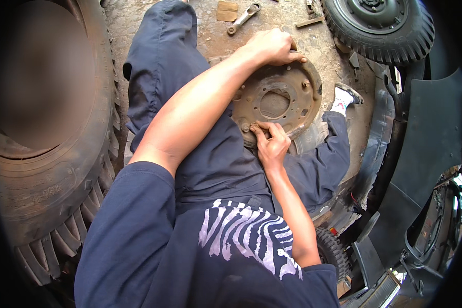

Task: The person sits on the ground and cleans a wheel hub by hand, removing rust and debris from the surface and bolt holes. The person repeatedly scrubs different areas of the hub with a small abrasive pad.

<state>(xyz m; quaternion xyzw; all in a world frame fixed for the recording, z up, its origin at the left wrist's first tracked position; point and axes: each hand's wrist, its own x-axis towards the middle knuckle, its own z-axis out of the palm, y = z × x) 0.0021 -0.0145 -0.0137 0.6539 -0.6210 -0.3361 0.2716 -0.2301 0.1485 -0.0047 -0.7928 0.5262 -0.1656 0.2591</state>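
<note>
Cloth shirt (200, 256), hands (273, 145), holed disc (300, 100), seemingly rusty

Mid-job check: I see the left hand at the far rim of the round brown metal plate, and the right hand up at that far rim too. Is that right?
Not quite: the head view shows the right hand at the plate's near edge, not the far rim. The left hand is at the far rim of the round brown metal plate, as you said.

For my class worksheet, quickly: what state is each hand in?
Left hand: closed on the round plate.
Right hand: curled at the plate's near side; whether holding anything cannot be told.
</note>
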